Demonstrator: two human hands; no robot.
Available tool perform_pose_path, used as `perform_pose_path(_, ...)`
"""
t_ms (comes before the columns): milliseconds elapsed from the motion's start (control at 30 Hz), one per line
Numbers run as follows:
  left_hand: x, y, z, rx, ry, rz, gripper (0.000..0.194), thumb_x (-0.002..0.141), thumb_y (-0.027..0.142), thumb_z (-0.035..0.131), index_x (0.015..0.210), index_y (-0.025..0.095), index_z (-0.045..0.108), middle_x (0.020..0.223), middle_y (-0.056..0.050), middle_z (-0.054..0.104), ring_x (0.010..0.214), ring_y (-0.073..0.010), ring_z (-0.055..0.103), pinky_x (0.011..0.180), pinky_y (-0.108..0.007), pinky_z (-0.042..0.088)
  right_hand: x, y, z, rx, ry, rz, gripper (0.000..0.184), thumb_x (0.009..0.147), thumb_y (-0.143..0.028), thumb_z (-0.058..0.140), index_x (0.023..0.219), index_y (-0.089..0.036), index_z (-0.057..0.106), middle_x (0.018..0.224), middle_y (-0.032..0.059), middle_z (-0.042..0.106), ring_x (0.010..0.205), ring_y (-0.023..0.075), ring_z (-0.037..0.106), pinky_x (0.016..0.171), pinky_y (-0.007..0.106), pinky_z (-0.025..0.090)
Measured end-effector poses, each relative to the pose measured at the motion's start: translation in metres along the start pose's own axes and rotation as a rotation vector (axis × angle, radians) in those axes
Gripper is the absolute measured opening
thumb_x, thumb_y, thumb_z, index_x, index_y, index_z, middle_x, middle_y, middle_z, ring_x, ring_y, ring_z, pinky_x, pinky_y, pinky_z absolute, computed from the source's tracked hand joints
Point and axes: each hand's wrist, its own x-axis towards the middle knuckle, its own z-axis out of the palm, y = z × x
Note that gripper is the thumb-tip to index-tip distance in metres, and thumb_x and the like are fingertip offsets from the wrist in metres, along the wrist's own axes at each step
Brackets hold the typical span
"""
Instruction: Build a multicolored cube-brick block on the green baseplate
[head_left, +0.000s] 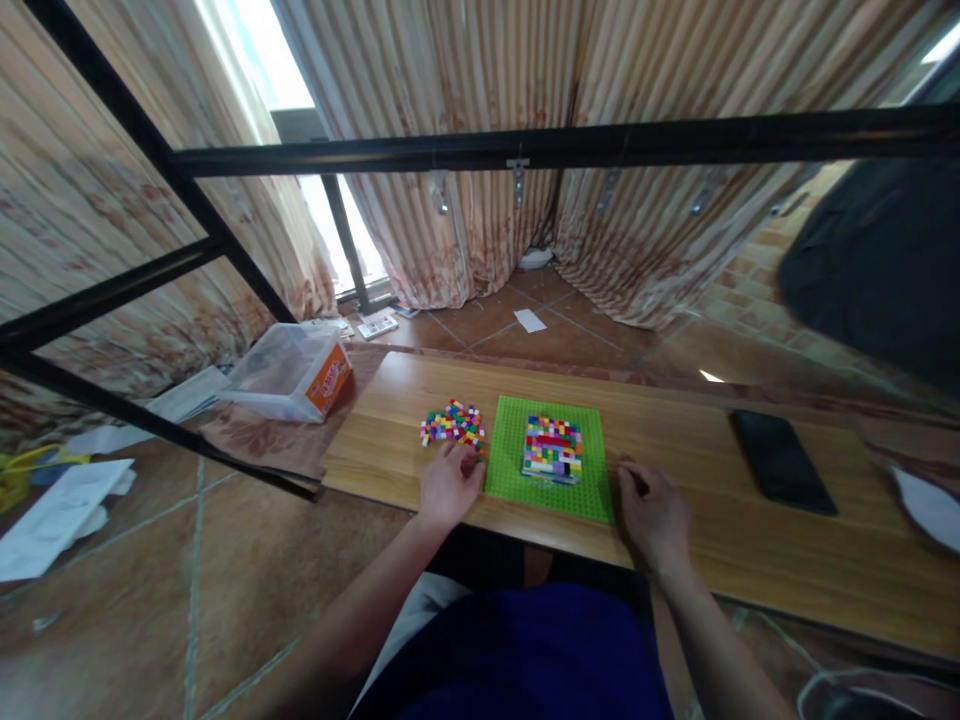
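Note:
A green studded baseplate (510, 470) lies on the wooden table in front of me. On it stands a low block built of many-coloured toy bricks (553, 448), with a long red piece across its middle. To its left is a loose pile of small coloured bricks (454, 425). My left hand (450, 485) is at the near edge of that pile, fingers bent and drawn together; what is between the fingertips is too small to make out. My right hand (656, 510) rests on the table just right of the baseplate, its fingers curled in, with nothing visible in them.
A black phone (781, 460) lies on the table (675, 430) to the right, with a white paper (930, 505) beyond it. On the floor at left stands a clear plastic box (277, 375) with an orange label. A black metal bar (480, 150) crosses above the table, before curtains.

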Motion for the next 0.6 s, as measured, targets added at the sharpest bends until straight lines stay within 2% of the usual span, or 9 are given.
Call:
perform_pose_path(100,0.001,0.006,0.001,0.138,-0.026,-0.012,0.009,0.087,0.025,0.058,0.088,0.020,0.066,0.097,-0.006,0.064,0.084,-0.0191,0.063,0.070,-0.029,0.048,0.000,0.001,0.000,0.003,0.000,-0.002,0.043,0.091,-0.048,0.042,0.093,-0.017,0.072,0.096,0.0130,0.072,0.083,0.0244,0.063,0.071,0.034,0.045)
perform_pose_path(200,0.002,0.007,0.000,0.168,-0.029,0.004,0.011,0.089,0.022,0.055,0.087,0.020,0.066,0.097,-0.006,0.064,0.085,-0.0199,0.064,0.070,-0.029,0.047,0.000,0.001,0.001,0.008,0.004,-0.004,0.041,0.091,-0.046,0.042,0.093,-0.018,0.072,0.097,0.0125,0.072,0.083,0.0240,0.063,0.071,0.034,0.045)
perform_pose_path(367,0.004,0.012,-0.004,-0.025,-0.031,0.076,0.008,0.087,0.018,0.056,0.087,0.019,0.065,0.085,-0.003,0.067,0.075,-0.0162,0.065,0.069,-0.027,0.048,-0.001,-0.004,0.001,0.011,0.023,0.008,0.040,0.092,-0.045,0.042,0.093,-0.018,0.073,0.096,0.0118,0.072,0.081,0.0234,0.064,0.070,0.034,0.045)
perform_pose_path(467,0.009,0.027,-0.003,-0.144,-0.062,0.142,0.008,0.087,0.018,0.057,0.089,0.021,0.065,0.082,-0.001,0.069,0.072,-0.0146,0.065,0.068,-0.026,0.049,0.000,-0.007,0.000,0.022,0.024,0.015,0.038,0.092,-0.042,0.043,0.093,-0.019,0.073,0.097,0.0114,0.071,0.084,0.0232,0.064,0.071,0.033,0.045)
perform_pose_path(600,0.019,0.054,0.003,-0.180,-0.113,0.233,0.009,0.087,0.017,0.057,0.087,0.021,0.065,0.081,0.000,0.070,0.071,-0.0138,0.064,0.070,-0.027,0.050,-0.001,-0.009,0.000,0.015,0.023,0.022,0.036,0.092,-0.039,0.043,0.094,-0.019,0.072,0.098,0.0111,0.071,0.083,0.0225,0.064,0.071,0.033,0.045)
